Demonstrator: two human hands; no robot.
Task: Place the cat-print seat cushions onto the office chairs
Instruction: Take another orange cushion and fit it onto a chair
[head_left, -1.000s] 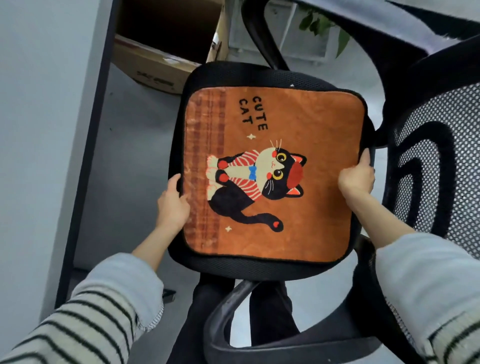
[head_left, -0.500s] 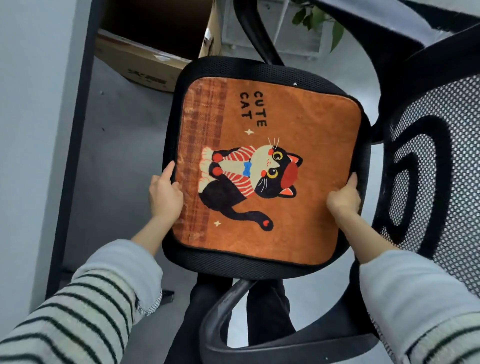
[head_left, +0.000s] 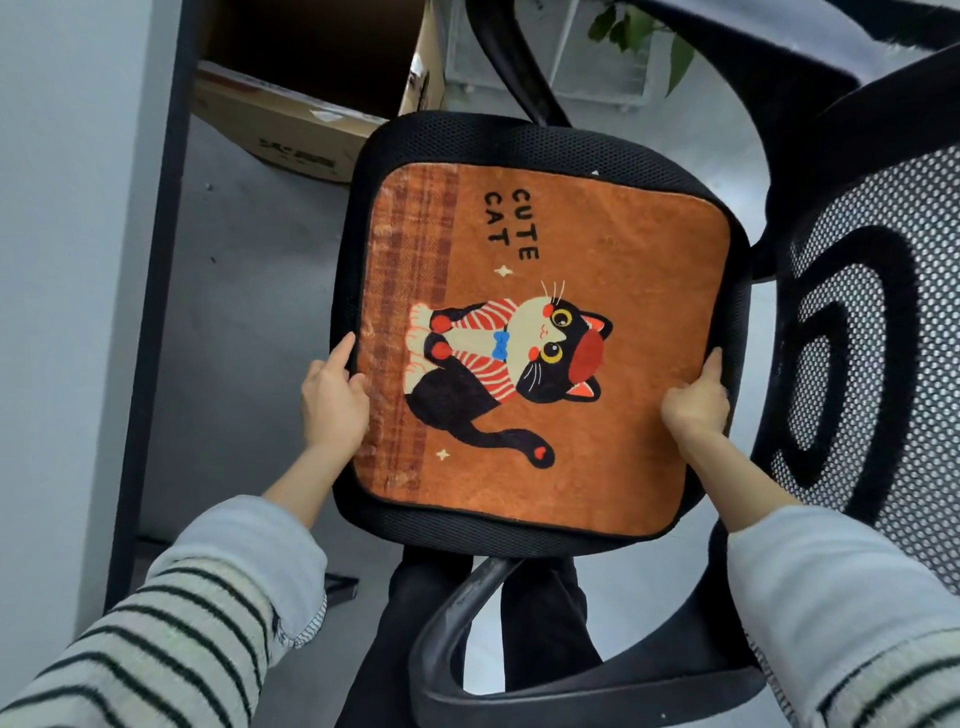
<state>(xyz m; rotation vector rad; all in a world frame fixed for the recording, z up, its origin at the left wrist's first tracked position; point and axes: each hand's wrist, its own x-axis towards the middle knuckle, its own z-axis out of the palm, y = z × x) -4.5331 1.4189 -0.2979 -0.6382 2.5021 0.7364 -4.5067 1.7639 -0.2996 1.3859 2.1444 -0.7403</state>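
Cushion lies flat on the office chair seat, seat rim showing all round, cat print running sideways w/ head toward the backrest. Left hand grips its left edge, right hand grips the right edge; hands well apart, both toward the near edge, equally close. Looks nearly square, so no long axis; likely just let go

Left hand and right hand reach forward, fingers curled, forefingers extended.
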